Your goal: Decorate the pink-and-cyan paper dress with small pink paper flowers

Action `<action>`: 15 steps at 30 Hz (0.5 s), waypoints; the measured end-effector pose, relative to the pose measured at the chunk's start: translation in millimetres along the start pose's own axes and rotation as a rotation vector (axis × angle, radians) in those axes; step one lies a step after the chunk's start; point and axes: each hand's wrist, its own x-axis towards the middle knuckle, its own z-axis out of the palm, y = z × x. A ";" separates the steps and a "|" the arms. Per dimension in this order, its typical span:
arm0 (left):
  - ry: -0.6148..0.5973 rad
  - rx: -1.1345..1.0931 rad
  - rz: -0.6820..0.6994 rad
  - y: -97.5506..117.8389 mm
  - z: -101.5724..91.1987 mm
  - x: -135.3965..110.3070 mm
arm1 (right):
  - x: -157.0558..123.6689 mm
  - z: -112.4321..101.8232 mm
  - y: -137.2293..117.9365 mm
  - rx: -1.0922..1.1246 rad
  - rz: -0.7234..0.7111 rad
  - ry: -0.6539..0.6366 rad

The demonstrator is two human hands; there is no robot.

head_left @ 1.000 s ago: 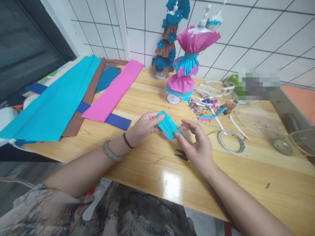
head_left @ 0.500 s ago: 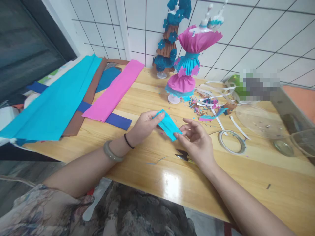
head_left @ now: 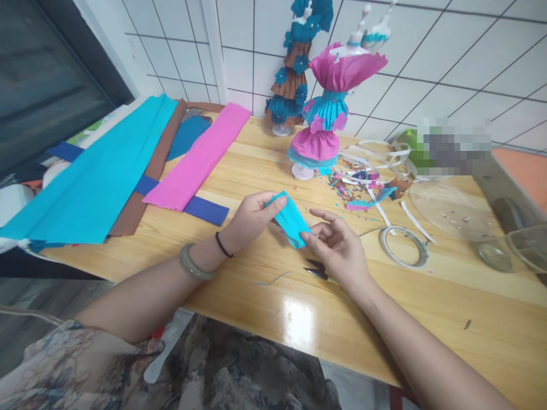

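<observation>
A small turquoise piece of crepe paper (head_left: 291, 219) is held above the table between my two hands. My left hand (head_left: 255, 215) pinches its upper left end, thumb on top. At the lower right end, my right hand (head_left: 339, 242) grips the edge between thumb and fingers, and the paper curls a little there. Partly under my right hand lies a pair of scissors (head_left: 316, 269), dark blades showing and the handles mostly hidden. A roll of tape (head_left: 404, 247) rests on the table to the right of that hand.
Folded crepe paper in turquoise (head_left: 102, 171), pink (head_left: 199, 159) and brown (head_left: 132, 213) lies at left. Two paper-dressed stands, one pink and turquoise (head_left: 327, 114), one brown and teal (head_left: 293, 80), rise at the back. Paper scraps (head_left: 363, 182) and a clear lid (head_left: 453, 210) are at right.
My right hand has shifted slightly left and down with its end of the turquoise paper, which now bends more. My left hand stays about where it was.
</observation>
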 end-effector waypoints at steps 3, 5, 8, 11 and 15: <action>0.001 0.000 -0.004 0.3 -0.3 -0.4 | -0.1 0.3 -2.2 0.026 0.003 -0.019; -0.017 0.010 0.005 1.0 0.7 -1.2 | 0.2 1.8 -3.9 0.075 0.016 -0.035; -0.076 0.056 0.035 3.1 3.5 -3.5 | 0.2 5.6 -5.8 0.143 0.071 -0.082; -0.136 0.077 0.033 4.8 5.1 -5.4 | -0.5 8.7 -6.0 0.156 0.139 -0.132; -0.121 0.090 0.001 4.2 2.8 -3.9 | -2.0 8.7 -6.1 0.126 0.202 -0.187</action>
